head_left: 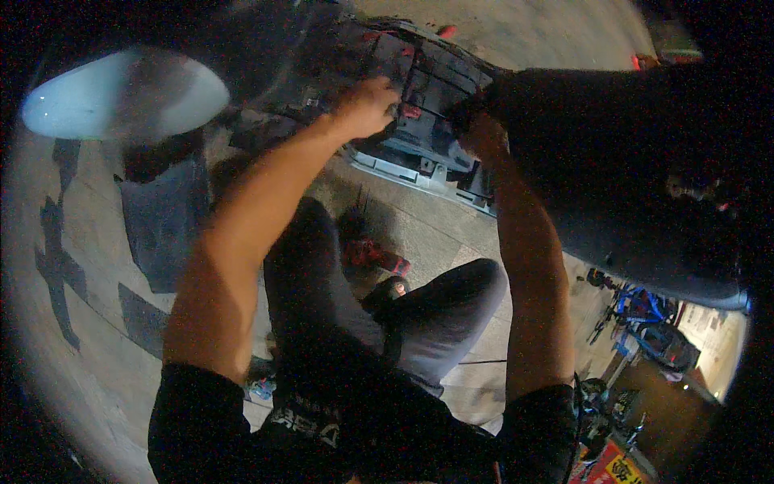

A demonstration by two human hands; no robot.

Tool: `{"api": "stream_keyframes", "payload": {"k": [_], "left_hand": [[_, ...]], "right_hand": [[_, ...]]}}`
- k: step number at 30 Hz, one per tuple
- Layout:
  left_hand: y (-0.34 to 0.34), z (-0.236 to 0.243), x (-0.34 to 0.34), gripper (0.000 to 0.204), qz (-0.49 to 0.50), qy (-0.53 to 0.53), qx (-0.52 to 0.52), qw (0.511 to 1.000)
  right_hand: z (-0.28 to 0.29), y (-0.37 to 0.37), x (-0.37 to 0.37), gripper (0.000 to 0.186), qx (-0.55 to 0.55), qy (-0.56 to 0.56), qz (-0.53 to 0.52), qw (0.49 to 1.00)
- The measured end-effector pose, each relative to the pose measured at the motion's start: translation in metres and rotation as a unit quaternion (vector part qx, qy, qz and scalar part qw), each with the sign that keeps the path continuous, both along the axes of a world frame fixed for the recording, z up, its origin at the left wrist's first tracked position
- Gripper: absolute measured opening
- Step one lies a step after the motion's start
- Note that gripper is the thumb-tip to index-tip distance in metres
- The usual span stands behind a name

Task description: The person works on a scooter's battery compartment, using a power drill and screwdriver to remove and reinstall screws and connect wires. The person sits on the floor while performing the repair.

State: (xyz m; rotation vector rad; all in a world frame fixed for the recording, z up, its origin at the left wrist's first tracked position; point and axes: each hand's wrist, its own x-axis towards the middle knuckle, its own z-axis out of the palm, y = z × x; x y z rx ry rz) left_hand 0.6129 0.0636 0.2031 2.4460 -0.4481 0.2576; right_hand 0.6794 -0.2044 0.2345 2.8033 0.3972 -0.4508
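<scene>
Floor, pale, shows between person's knees and dark assembly; room there for forearms. Dark rounded body stands close along right forearm, limiting room that side. Dark ribbed assembly lies ahead, under and between both hands; its near edge carries pale metal strip. Left hand, fingers curled in, at assembly's left part; whether it holds anything, cannot tell. Right hand, shadowed, at right part; fingertips obscured, grip cannot be told. Small red piece sits between hands, just beside left.
</scene>
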Motion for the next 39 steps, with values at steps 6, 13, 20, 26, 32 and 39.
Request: {"api": "stream_keyframes", "payload": {"k": [6, 13, 20, 26, 32, 39], "left_hand": [[0.013, 0.050, -0.126, 0.024, 0.120, 0.011, -0.222, 0.968], [0.062, 0.073, -0.361, 0.024, 0.283, 0.294, -0.267, 0.873], [0.029, 0.152, -0.418, 0.023, 0.284, 0.343, -0.287, 0.848], [-0.085, 0.271, -0.338, 0.024, 0.113, 0.241, -0.321, 0.909], [-0.189, 0.337, -0.346, 0.028, -0.002, 0.275, -0.271, 0.923], [-0.308, 0.381, -0.379, 0.037, -0.025, 0.376, -0.146, 0.915]], "right_hand": [[0.017, -0.005, -0.012, 0.046, 0.009, 0.031, 0.059, 0.998], [0.041, -0.028, -0.116, 0.045, 0.147, 0.121, -0.081, 0.978], [0.245, -0.127, -0.398, 0.044, 0.224, 0.425, 0.086, 0.873], [0.415, -0.171, -0.497, 0.035, 0.248, 0.338, -0.320, 0.849], [0.425, -0.252, -0.536, 0.032, 0.299, 0.155, -0.346, 0.876], [0.408, -0.413, -0.662, 0.035, 0.387, -0.017, -0.468, 0.795]]}}
